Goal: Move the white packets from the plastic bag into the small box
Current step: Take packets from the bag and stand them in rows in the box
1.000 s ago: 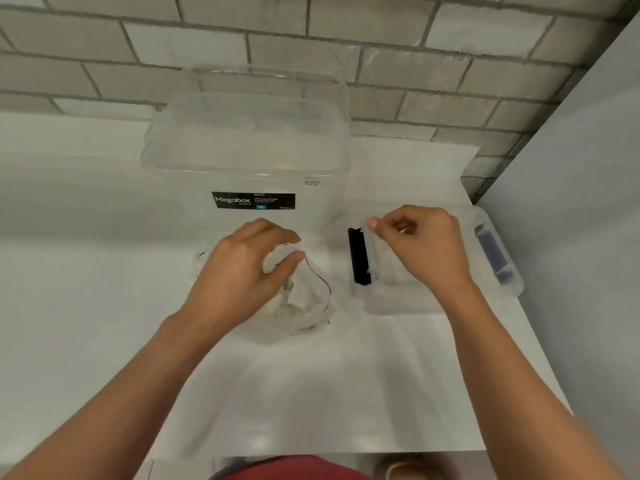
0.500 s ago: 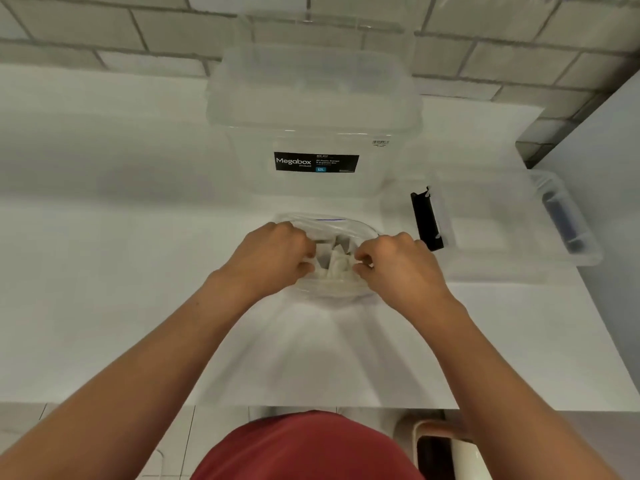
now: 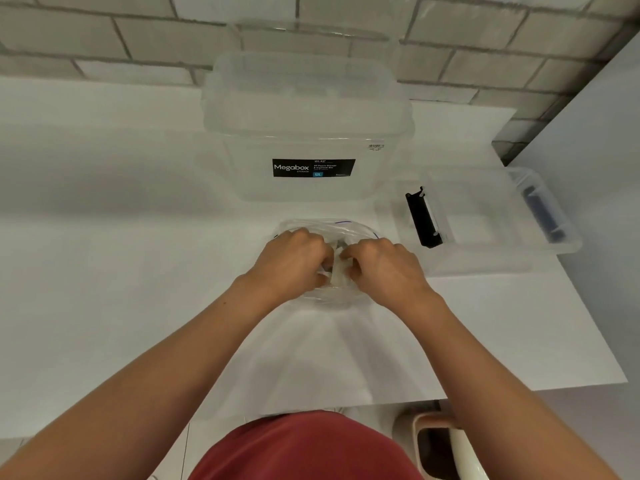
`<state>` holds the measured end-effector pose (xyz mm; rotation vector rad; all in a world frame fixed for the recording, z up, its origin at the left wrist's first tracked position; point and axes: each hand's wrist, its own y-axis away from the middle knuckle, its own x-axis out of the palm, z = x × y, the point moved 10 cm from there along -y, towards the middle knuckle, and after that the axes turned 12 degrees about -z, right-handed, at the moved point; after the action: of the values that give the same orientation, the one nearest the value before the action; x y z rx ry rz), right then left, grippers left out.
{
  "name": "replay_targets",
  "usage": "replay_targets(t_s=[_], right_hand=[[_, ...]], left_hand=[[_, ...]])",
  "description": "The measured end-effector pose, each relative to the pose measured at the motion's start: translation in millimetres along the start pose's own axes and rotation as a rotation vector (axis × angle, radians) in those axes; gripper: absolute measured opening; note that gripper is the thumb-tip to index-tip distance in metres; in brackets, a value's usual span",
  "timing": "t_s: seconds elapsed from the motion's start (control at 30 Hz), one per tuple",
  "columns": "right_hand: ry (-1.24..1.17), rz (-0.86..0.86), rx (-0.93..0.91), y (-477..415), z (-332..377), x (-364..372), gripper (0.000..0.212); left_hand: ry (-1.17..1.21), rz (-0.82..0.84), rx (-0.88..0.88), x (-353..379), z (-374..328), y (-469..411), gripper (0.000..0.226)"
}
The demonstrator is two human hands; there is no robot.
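Landmark: one clear plastic bag [image 3: 360, 233], on the white counter [image 3: 138, 271], mouth open upward.
Hands: two, both bare, both down in the mouth of the bag.
Left hand [image 3: 294, 261]: on the bag's left side, grip curled closed on the white packets [image 3: 337, 271]; fingertips hidden in the bag.
Right hand [image 3: 381, 268]: on the bag's right side, grip curled closed on the same bundle; knuckles close to those of the left hand.
White packets: bunched in the middle of the bag, between the two hands; count impossible to tell, only a narrow strip of white showing.
Small box [image 3: 485, 223]: one, clear, just right of the bag, lid off; black latch [image 3: 424, 218] on the end nearest the bag, a second, dark latch [image 3: 543, 213] on the far end. Contents unclear through the clear walls.
Large box [image 3: 308, 133]: one, clear, lid on, directly behind the bag; black "Megabox" label [image 3: 313, 167] facing the bag.
Brick wall [image 3: 104, 36]: behind the large box, pale grey.
Red garment [image 3: 304, 448]: at the near edge of the counter, below the bag.
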<state>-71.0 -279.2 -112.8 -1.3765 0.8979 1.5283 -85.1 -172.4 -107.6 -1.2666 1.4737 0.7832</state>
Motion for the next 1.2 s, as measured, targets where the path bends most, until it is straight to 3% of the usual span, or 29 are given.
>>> replay_targets(t_s=[0.27,0.4,0.5,0.6,0.67,0.8,0.87,0.97,1.2], right_hand=[[-0.123,-0.056,-0.023,-0.5,5.7,-11.4,0.016],[-0.326,-0.175,0.021,-1.2,0.2,-38.2,0.007],[-0.335,-0.216,-0.041,-1.8,6.0,-55.4,0.004],[-0.251,-0.238,-0.108,-1.6,13.8,-72.0,0.006],[-0.232,-0.258,-0.152,-1.6,18.6,-82.0,0.007],[-0.377,-0.266,-0.151,-2.2,16.3,-95.8,0.014],[-0.46,-0.26,-0.11,-2.9,8.2,-103.0,0.021],[-0.467,-0.338,-0.118,-1.9,1.6,-122.9,0.014],[-0.439,-0.396,-0.174,0.0,-8.2,-142.6,0.014]], left_hand=[[0.156,0.016,-0.042,-4.8,6.8,4.8,0.025],[0.342,0.04,-0.096,-20.0,15.1,5.1,0.049],[0.442,0.064,-0.174,-32.5,24.5,4.8,0.059],[0.471,0.052,-0.218,-40.5,26.5,3.4,0.05],[0.518,0.049,-0.228,-40.5,22.0,3.1,0.033],[0.752,-0.038,-0.331,-40.2,21.5,4.3,0.009],[0.936,-0.146,-0.418,-43.1,24.7,5.8,0.013],[1.144,-0.222,-0.468,-41.9,18.3,6.1,0.025],[1.132,-0.232,-0.371,-45.8,-9.1,-8.4,0.025]])
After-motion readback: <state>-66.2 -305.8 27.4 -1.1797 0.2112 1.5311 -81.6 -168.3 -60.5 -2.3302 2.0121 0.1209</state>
